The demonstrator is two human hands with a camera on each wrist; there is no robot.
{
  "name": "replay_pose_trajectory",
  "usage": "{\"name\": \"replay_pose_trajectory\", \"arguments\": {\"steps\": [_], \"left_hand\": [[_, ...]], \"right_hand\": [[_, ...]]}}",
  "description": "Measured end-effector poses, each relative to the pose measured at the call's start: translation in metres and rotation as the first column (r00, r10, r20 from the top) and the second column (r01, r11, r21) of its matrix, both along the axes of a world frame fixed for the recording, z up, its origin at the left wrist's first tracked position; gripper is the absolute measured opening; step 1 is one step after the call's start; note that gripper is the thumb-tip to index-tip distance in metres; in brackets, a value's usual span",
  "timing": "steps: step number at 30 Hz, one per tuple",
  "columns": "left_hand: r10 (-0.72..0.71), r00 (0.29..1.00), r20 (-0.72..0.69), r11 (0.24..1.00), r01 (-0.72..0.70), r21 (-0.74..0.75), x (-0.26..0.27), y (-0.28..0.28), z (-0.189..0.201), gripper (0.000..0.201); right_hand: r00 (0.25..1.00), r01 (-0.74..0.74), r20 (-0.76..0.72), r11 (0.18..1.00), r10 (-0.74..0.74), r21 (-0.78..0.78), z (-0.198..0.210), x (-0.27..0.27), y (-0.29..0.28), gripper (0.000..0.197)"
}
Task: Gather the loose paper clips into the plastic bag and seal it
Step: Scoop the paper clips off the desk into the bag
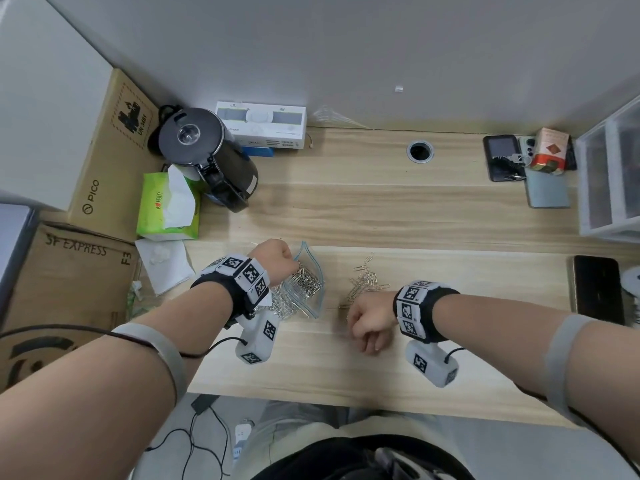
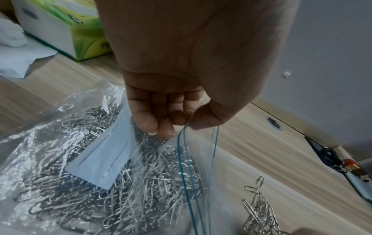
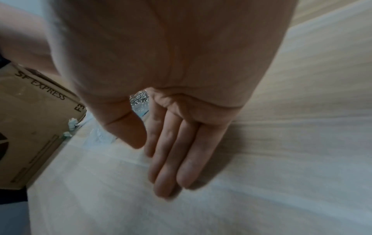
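A clear zip bag [image 1: 309, 296] with a blue seal line, holding a large heap of silver paper clips, lies on the wooden table [image 1: 381, 216] left of centre. My left hand [image 1: 275, 258] pinches the bag's upper rim between thumb and fingertips and lifts the mouth open; in the left wrist view the pinch [image 2: 186, 123] sits right at the blue line of the bag [image 2: 50, 159]. A small pile of loose paper clips [image 1: 367, 282] [image 2: 259, 209] lies just right of the bag's mouth. My right hand [image 1: 369, 323] [image 3: 171, 167] rests near this pile, fingers straight and together, tips on the table, holding nothing.
A black kettle [image 1: 211, 157], a green tissue pack [image 1: 166, 206] and a white paper sheet [image 1: 166, 268] stand left of the bag. Cardboard boxes [image 1: 69, 282] line the left edge. A dark phone [image 1: 597, 289] and clear drawers [image 1: 613, 174] are at the right.
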State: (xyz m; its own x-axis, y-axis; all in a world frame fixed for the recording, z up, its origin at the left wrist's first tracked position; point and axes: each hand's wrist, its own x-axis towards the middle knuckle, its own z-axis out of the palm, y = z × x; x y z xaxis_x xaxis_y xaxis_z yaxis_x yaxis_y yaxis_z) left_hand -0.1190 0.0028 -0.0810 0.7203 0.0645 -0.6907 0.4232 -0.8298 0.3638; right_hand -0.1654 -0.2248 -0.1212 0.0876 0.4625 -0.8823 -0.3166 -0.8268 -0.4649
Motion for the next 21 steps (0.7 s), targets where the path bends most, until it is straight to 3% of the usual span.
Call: {"name": "replay_pose_trajectory", "arguments": {"steps": [2, 6, 8, 11, 12, 15, 17, 21], "left_hand": [[0.002, 1.000, -0.002, 1.000, -0.002, -0.005, -0.001, 0.001, 0.000, 0.020], [0.021, 1.000, -0.007, 1.000, -0.021, -0.017, -0.002, 0.005, 0.000, 0.019], [0.023, 1.000, -0.010, 0.999, -0.023, -0.027, -0.002, 0.005, 0.000, 0.022], [0.024, 1.000, -0.005, 0.999, -0.024, -0.036, -0.002, 0.006, 0.001, 0.022], [0.024, 1.000, -0.003, 0.999, -0.024, -0.032, -0.002, 0.007, 0.002, 0.020], [0.023, 1.000, 0.002, 0.999, -0.023, -0.031, -0.001, 0.009, 0.003, 0.017], [0.018, 1.000, 0.003, 0.999, -0.018, -0.031, -0.001, 0.011, 0.004, 0.015], [0.032, 0.999, -0.003, 0.999, -0.032, -0.028, -0.003, 0.016, 0.002, 0.016]], "right_hand": [[0.999, 0.028, 0.025, 1.000, -0.028, -0.004, -0.004, -0.001, 0.002, 0.013], [0.965, 0.143, 0.215, 0.989, -0.149, 0.044, -0.005, 0.011, 0.003, 0.013], [0.918, 0.195, 0.336, 0.978, -0.210, 0.078, -0.001, 0.021, -0.001, 0.015], [0.788, 0.185, 0.575, 0.976, -0.218, 0.117, 0.004, 0.032, -0.008, 0.013], [0.736, 0.133, 0.658, 0.987, -0.159, 0.090, 0.006, 0.035, -0.009, 0.022], [0.581, -0.039, 0.801, 0.988, 0.144, -0.150, 0.010, 0.038, -0.013, 0.080], [0.549, -0.043, 0.800, 0.965, 0.241, -0.260, 0.008, 0.035, -0.014, 0.108], [0.580, -0.002, 0.786, 0.966, 0.213, -0.260, -0.003, 0.026, -0.016, 0.108]]}}
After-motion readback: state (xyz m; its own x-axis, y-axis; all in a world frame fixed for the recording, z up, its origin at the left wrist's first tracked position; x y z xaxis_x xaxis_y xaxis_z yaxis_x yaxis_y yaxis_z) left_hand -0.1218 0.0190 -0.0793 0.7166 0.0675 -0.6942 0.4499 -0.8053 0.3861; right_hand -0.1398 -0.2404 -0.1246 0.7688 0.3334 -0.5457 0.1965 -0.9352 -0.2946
